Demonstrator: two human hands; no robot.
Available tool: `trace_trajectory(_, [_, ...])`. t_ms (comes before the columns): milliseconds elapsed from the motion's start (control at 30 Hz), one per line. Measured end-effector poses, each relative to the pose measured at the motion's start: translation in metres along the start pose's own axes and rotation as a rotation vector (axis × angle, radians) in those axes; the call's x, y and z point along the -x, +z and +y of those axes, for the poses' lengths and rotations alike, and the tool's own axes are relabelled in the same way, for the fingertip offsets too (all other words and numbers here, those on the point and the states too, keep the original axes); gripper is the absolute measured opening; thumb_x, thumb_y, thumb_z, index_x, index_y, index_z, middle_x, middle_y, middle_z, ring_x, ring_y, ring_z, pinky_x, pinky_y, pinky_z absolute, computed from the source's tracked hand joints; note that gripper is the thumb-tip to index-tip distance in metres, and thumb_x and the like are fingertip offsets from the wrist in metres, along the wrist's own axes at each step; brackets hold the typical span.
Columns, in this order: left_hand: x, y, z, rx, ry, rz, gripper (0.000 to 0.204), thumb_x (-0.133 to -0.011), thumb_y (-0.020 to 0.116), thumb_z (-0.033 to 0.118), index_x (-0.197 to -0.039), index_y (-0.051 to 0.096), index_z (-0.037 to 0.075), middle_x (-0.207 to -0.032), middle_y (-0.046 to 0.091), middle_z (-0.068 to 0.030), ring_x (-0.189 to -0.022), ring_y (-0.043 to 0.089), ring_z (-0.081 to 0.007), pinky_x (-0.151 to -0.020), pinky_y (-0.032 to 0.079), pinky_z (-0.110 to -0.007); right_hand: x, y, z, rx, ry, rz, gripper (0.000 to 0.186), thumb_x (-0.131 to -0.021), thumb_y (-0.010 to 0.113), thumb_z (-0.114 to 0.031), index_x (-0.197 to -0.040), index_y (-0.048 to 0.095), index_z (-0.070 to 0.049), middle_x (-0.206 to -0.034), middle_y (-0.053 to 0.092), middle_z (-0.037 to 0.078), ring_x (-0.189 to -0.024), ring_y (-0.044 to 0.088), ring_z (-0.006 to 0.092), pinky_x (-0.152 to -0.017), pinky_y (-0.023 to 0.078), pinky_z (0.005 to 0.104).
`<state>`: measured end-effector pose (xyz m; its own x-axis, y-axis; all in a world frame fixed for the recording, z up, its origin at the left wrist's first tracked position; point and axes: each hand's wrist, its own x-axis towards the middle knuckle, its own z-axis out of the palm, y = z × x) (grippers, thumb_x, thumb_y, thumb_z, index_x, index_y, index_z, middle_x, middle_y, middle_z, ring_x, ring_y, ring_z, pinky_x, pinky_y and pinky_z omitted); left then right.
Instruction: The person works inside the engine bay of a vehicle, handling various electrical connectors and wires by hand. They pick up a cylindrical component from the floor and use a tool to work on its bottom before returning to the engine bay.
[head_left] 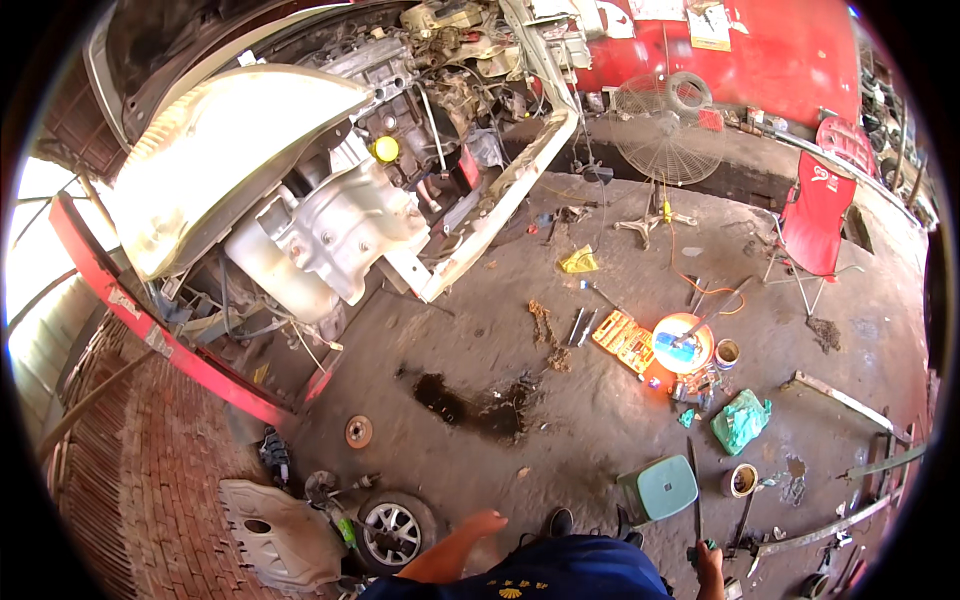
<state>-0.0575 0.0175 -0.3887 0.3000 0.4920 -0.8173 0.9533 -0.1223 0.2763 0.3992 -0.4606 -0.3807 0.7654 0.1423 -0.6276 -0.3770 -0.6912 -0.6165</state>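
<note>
My left hand (484, 524) hangs above the floor, right of an alloy car wheel (392, 531). Nothing shows in it, but its fingers blend together and I cannot make out whether they are curled. Low on the right, my right hand (709, 560) is closed around the near end of a long dark rod (696, 480), which points away from me across the floor. Something small, black and green, shows at that grip. Just left of the rod stands a grey-green plastic stool (667, 488); to its right is a tin can (741, 481).
A car with its front stripped (350, 215) fills the upper left, beside a red lift beam (170, 340). An oil stain (470, 405) darkens the floor. An orange socket set (624, 341), a basin (684, 343), a standing fan (667, 130) and a red folding chair (818, 215) are to the right.
</note>
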Motion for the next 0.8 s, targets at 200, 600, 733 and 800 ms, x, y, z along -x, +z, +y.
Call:
trace_trajectory(200, [0.004,-0.013,0.042,-0.059,0.186,0.148,0.056,-0.096,0.061,0.056,-0.119,0.076,0.007,-0.117,0.076,-0.0194,-0.108,0.072,-0.0377,-0.093,0.056,-0.047,0.014,0.014,-0.082,0.068,-0.129,-0.071,0.048,-0.092,0.074,-0.044,-0.082,0.072,0.003,-0.070,0.069,0.010,-0.056,0.064,0.0176,-0.048,0.049,0.0387])
trace_trajectory(600, [-0.016,-0.039,-0.056,0.050,0.046,0.059,0.056,-0.096,0.062,0.056,-0.117,0.075,0.006,-0.114,0.076,-0.0201,-0.110,0.072,-0.0381,-0.093,0.055,-0.048,0.027,0.037,-0.055,0.246,0.015,-0.058,0.053,-0.091,0.075,-0.048,-0.089,0.073,0.005,-0.077,0.072,0.014,-0.064,0.068,0.0250,-0.057,0.052,0.0475])
trace_trajectory(733, [-0.010,-0.073,-0.082,0.061,-0.096,-0.132,0.052,-0.098,0.060,0.054,-0.114,0.075,0.007,-0.108,0.076,-0.0199,-0.106,0.073,-0.0360,-0.092,0.055,-0.049,0.029,0.060,-0.078,0.394,0.082,-0.045,0.047,-0.092,0.075,-0.039,-0.096,0.071,0.008,-0.076,0.072,0.018,-0.065,0.069,0.0275,-0.059,0.054,0.0462])
trace_trajectory(800, [-0.023,-0.084,-0.088,0.013,0.059,-0.146,0.047,-0.098,0.060,0.050,-0.113,0.075,0.008,-0.108,0.076,-0.0195,-0.103,0.073,-0.0343,-0.090,0.056,-0.050,-0.016,0.072,-0.050,0.350,-0.021,0.005,0.044,-0.090,0.074,-0.034,-0.104,0.071,0.007,-0.076,0.072,0.018,-0.064,0.069,0.0288,-0.061,0.056,0.0472])
